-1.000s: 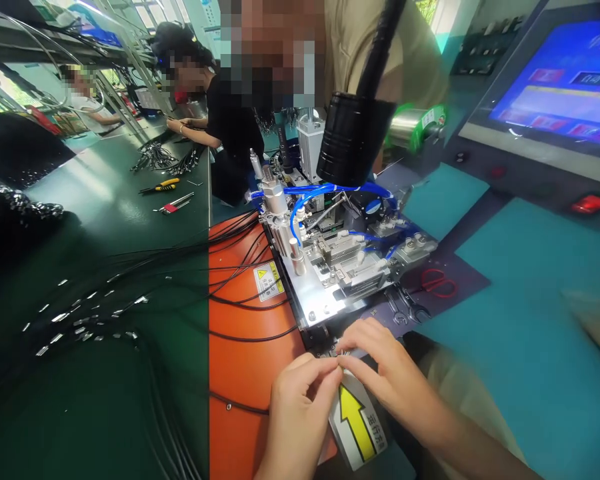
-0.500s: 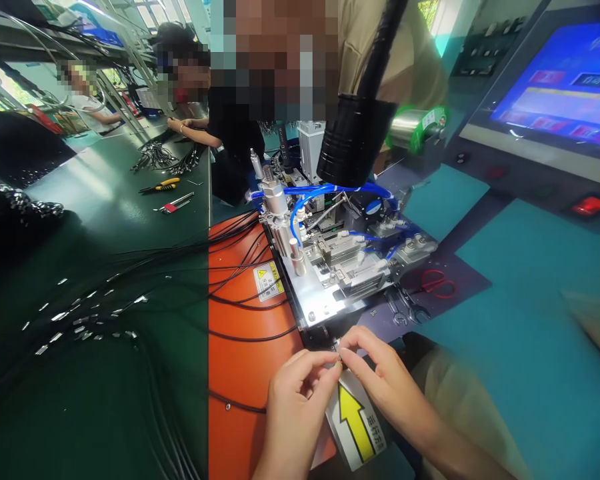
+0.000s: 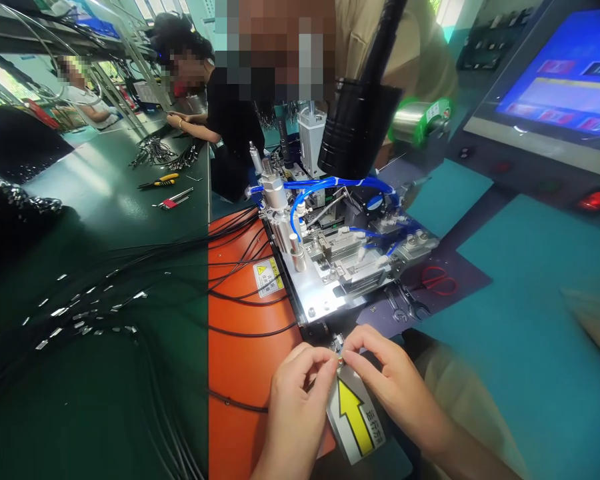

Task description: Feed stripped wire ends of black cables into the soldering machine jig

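- At far left, on the green bench (image 3: 110, 400): many black cables (image 3: 237, 230) with bright metal ends (image 3: 57, 312), leading rightward onto the orange surface (image 3: 240, 367).
- Farther back on the same bench: yellow-handled pliers (image 3: 160, 181) and, just nearer, hex keys (image 3: 175, 199) in a red holder.
- Across the front of the orange surface: a single dark cable (image 3: 247, 405), reaching as far as the left hand and hidden beyond. Cannot tell whether joined to anything there.
- Left hand (image 3: 300, 393): thumb and index finger pinched together on a small part (image 3: 340, 361), other fingers curled in.
- Small part: between the two hands' fingertips, ahead of both wrists, right of the left hand and left of the right hand, above the far end of the arrow plate (image 3: 357, 420). Too small to tell its long axis. About equally near to both hands, seemingly borne by the left.
- Just beyond the fingertips: a metal fitting (image 3: 338, 341) at the near edge of the machine (image 3: 305, 290). Cannot tell whether touching the small part.
- Right hand (image 3: 393, 380): thumb and index tips drawn close at the small part's right side. Cannot tell whether gripping or merely touching.
- Beyond the right hand: wrenches (image 3: 397, 307), then red-handled scissors (image 3: 439, 281).
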Demonstrator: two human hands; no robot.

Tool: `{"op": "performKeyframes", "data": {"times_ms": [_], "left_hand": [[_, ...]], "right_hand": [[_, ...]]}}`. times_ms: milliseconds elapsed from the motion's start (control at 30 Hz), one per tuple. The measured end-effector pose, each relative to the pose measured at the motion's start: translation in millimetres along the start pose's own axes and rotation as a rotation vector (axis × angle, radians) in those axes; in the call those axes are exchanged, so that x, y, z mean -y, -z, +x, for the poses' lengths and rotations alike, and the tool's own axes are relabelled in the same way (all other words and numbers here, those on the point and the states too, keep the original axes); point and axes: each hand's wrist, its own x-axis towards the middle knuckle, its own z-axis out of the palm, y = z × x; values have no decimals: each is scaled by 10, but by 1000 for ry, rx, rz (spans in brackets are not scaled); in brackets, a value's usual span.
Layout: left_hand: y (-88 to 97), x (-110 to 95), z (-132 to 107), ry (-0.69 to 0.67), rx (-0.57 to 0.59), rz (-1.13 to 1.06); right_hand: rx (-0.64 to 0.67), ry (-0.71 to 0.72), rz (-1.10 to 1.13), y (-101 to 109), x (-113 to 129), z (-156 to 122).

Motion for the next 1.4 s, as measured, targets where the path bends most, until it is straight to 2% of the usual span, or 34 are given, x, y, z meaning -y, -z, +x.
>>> {"op": "performKeyframes", "data": {"times_ms": [167, 300, 500, 667, 833, 967, 1167, 1400], "left_hand": [[22, -38, -3, -6, 42, 29], [32, -70, -6, -19, 58, 54], [19, -69, -28, -45, 23, 113], [-5, -56, -41, -78, -30, 166], [-6, -24, -12, -131, -55, 147], [77, 45, 80, -150, -60, 143], [177, 121, 142, -122, 14, 314], [167, 137, 105, -101, 91, 452]], "right_hand": [[-56, 157, -114, -18, -55, -17], [42, 280, -207, 23, -73, -6], [79, 248, -242, 61, -56, -1], [41, 207, -211, 2, -70, -33], [-32, 302, -269, -64, -179, -22], [-136, 370, -270, -56, -361, 102], [-164, 392, -316, -90, -619, 220], [-143, 415, -296, -116, -712, 189]]}}
